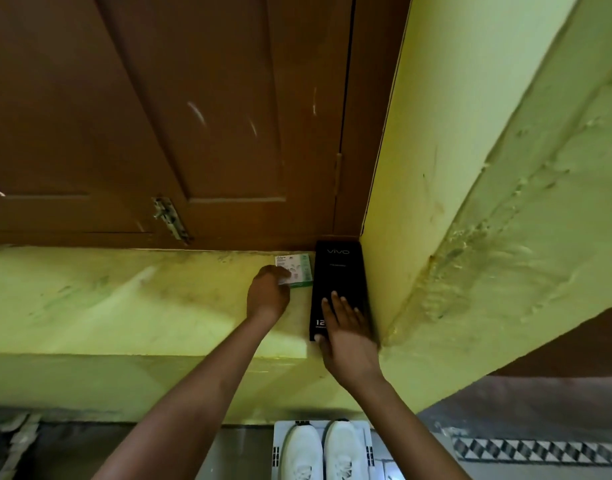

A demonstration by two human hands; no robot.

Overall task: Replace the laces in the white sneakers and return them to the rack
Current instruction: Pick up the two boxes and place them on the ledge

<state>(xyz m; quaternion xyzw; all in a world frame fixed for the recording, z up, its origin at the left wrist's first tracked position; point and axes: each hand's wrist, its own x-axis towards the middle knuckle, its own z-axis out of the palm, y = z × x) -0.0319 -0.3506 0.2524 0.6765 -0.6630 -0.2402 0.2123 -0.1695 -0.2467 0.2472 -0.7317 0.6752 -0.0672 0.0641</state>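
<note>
Yellow-green plaster fills most of the frame: a ledge (124, 306) runs across the middle, with a thick wall (470, 168) rising at the right. Behind the ledge, in the upper left, stands a brown wooden door (159, 116) with a metal latch (169, 218) near its lower edge.

At the bottom centre, a pair of white sneakers (323, 452) sits on a pale tray-like surface (366, 427); their heels are cut off by the frame edge, and the lacing is too blurred to judge. Grey flooring with a patterned tile border (533, 448) shows at the lower right.

Two boxes lie on the ledge near the corner. A long black box (339, 271) printed "vivo" rests against the wall, closed, its contents hidden. Just to its left lies a small white-and-green box (299, 268), whose print is too small to read.

The left hand (268, 292) reaches to the small box, fingers curled over its near left corner; whether they actually grip it I cannot tell. The right hand (346, 327) lies flat on the near half of the black box, fingers (335, 303) straight and slightly spread, thumb along the box's left edge.
</note>
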